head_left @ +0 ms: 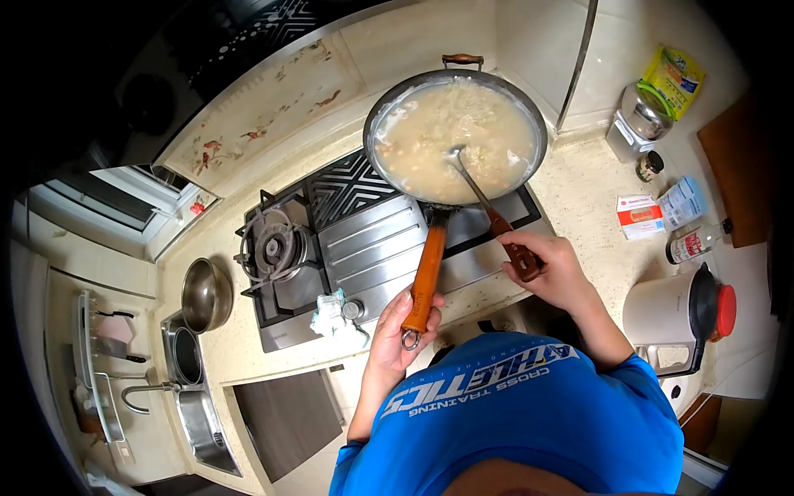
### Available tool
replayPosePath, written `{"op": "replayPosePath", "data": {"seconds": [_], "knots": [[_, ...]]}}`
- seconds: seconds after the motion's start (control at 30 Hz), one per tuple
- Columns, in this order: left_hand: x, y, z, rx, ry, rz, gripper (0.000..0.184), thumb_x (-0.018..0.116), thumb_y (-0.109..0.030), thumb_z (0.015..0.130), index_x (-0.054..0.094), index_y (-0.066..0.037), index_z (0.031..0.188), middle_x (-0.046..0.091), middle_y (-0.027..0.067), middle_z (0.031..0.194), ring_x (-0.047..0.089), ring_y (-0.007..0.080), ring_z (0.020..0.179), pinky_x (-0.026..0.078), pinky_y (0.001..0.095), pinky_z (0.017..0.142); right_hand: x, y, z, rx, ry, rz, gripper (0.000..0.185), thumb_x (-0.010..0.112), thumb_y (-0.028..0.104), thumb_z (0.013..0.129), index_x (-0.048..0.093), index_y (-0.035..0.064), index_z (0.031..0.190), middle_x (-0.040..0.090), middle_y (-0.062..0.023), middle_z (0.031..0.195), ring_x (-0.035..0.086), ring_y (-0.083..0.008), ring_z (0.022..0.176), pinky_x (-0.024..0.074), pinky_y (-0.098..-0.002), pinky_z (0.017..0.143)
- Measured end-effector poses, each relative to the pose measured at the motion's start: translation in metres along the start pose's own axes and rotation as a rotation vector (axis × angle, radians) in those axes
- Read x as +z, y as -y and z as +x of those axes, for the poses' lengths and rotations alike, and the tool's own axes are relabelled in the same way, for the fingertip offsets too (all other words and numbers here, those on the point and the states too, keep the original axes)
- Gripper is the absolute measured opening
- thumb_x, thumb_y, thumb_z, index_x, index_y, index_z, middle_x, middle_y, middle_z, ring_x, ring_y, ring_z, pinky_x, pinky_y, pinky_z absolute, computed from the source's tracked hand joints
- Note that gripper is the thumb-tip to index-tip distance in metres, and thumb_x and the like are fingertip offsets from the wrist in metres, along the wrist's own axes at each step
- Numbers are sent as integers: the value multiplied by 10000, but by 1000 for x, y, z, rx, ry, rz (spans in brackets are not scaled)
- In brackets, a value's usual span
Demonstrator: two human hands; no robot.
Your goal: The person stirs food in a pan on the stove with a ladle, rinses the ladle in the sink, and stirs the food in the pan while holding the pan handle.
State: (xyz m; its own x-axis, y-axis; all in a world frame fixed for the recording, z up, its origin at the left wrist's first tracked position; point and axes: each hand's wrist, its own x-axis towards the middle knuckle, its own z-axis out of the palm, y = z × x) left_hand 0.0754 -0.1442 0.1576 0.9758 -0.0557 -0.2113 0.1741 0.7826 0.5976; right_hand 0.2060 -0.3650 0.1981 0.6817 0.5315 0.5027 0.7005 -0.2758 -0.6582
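Note:
A large wok [371, 162] full of cloudy, pale soup [434, 124] with soft bits in it sits over the right burner of the gas stove [380, 240]. My left hand [394, 329] is wrapped round the lower end of its long wooden handle [428, 273], near the metal ring. In my right hand [552, 269] is the wooden handle of a ladle [475, 188]. The ladle slants down into the wok, and its metal head lies partly in the soup, so its full shape is hidden.
Left of the wok is a bare burner [277, 248]; a crumpled cloth [335, 318] lies by the stove knob. A metal bowl [207, 296] stands beside the sink [203, 422]. On the right counter are a small jar [649, 166], a red-and-white box [640, 217], a bottle [693, 244] and a large jug [659, 310].

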Motion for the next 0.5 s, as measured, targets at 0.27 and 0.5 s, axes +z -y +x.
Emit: {"op": "replayPosePath", "data": {"seconds": [0.27,0.5], "knots": [[8,-10,-1,-25,-4,104,465,508,-317,921,441,44,1206,574,135,1010,504,115,711,400,181,461,5,8,6,28,23,20,299,707,92,735,604,53,1013,601,-127,716,584,-260,584,455,-307,523],[7,-11,-1,-29,36,95,444,467,-291,953,401,1,1281,573,137,1003,508,126,708,403,185,488,8,9,1,56,2,-12,293,706,91,732,604,44,1002,599,-138,716,585,-273,594,454,-318,526]]}}
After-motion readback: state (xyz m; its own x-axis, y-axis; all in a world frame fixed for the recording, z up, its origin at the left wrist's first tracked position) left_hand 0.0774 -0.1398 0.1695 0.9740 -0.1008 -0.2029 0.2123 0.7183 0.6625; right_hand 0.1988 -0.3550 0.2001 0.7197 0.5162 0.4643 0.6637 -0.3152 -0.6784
